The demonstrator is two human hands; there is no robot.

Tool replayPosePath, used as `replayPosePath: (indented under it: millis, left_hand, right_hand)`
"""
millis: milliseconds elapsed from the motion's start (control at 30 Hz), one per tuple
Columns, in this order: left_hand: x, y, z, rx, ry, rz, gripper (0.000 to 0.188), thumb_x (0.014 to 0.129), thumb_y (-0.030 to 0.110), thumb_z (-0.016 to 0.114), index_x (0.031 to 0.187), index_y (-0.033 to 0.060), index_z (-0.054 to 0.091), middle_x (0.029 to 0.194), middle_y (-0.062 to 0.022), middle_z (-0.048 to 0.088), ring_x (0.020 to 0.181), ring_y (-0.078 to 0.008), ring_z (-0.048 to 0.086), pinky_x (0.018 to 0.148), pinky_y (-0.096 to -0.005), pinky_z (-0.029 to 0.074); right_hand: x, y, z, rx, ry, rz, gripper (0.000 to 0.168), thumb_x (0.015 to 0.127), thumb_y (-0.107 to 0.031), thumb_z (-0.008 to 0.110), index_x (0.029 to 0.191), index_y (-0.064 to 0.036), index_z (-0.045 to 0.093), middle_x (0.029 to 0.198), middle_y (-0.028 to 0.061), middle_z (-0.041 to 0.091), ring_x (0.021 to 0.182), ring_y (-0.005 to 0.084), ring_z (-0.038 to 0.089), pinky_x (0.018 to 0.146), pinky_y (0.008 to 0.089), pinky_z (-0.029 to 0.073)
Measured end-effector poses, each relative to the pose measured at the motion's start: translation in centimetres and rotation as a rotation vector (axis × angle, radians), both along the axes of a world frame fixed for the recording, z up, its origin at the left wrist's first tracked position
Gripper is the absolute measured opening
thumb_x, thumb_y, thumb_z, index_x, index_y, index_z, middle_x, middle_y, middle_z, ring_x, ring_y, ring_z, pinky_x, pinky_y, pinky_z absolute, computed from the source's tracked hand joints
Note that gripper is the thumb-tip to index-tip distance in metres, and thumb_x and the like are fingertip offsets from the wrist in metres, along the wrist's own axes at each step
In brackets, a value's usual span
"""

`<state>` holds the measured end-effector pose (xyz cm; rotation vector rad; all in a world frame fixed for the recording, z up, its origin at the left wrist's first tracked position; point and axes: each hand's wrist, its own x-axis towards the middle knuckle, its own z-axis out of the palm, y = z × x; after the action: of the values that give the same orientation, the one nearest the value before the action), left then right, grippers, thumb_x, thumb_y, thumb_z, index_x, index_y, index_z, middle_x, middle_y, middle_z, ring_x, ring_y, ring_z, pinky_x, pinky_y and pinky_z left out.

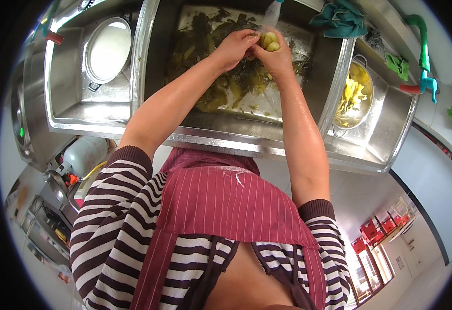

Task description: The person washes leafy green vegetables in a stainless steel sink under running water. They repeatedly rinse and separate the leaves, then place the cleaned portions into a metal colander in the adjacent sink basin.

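Over the middle basin of a steel sink [226,133], my right hand [276,56] holds a pale green leafy vegetable [269,40], its thick stem pieces showing between thumb and fingers. Beside it my left hand [235,48] has its fingertips together at the vegetable's other side; a bit of dark leaf lies at them. Water [272,15] runs from a tap just above the hands. Below them, dark green and yellowish leafy vegetables [230,87] lie in water across the basin. The part of the vegetable between my palms is hidden.
In the left basin stands a round white pan or lid [109,50] with handles. A steel pot [353,97] with yellow leaves [352,95] stands in the right basin. A teal cloth [338,19] hangs over the right divider. A green tap pipe [424,50] rises at the right wall, near green cloths [396,66].
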<state>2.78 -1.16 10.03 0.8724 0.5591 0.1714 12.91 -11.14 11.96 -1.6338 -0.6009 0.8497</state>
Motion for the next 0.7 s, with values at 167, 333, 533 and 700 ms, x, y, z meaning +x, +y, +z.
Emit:
replayPosePath:
  millis: [167, 333, 533, 700]
  left_hand:
    - [-0.2, 0.0, -1.3, 0.958, 0.101, -0.077, 0.043, 0.089, 0.026, 0.054, 0.124, 0.0024, 0.045, 0.102, -0.0051, 0.055, 0.094, -0.0162, 0.054, 0.085, -0.0282, 0.043]
    - [1.1, -1.1, -1.1, 0.646, -0.016, -0.104, 0.050, 0.086, 0.025, 0.059, 0.129, 0.0056, 0.042, 0.121, -0.0086, 0.050, 0.115, -0.0177, 0.045, 0.093, -0.0302, 0.041]
    - [2.1, -3.6, -5.1, 0.899, 0.020, -0.413, 0.029, 0.083, 0.018, 0.060, 0.108, 0.0055, 0.053, 0.091, -0.0140, 0.061, 0.084, -0.0218, 0.058, 0.078, -0.0324, 0.045]
    - [-0.7, -3.7, -11.3, 1.265, 0.329, -0.491, 0.018, 0.087, 0.018, 0.050, 0.098, 0.0056, 0.056, 0.092, -0.0182, 0.059, 0.088, -0.0371, 0.056, 0.074, -0.0443, 0.045]
  right_hand:
    - [-0.5, -0.3, -0.4, 0.043, 0.108, -0.122, 0.048, 0.069, -0.007, 0.072, 0.112, -0.005, 0.051, 0.095, 0.0042, 0.059, 0.082, 0.0103, 0.056, 0.072, 0.0241, 0.047]
    - [1.3, -0.9, 0.4, 0.325, 0.394, -0.307, 0.043, 0.078, 0.004, 0.060, 0.117, -0.004, 0.043, 0.090, 0.0085, 0.057, 0.076, 0.0188, 0.058, 0.070, 0.0322, 0.050]
    - [3.9, -2.3, 6.2, 0.521, 0.527, -0.336, 0.045, 0.078, 0.005, 0.058, 0.119, -0.003, 0.039, 0.082, 0.0111, 0.057, 0.071, 0.0229, 0.059, 0.071, 0.0380, 0.050]
    - [6.2, -5.0, 10.3, 0.731, 0.509, -0.322, 0.044, 0.080, 0.001, 0.057, 0.119, -0.007, 0.039, 0.085, 0.0113, 0.058, 0.077, 0.0240, 0.058, 0.081, 0.0482, 0.048]
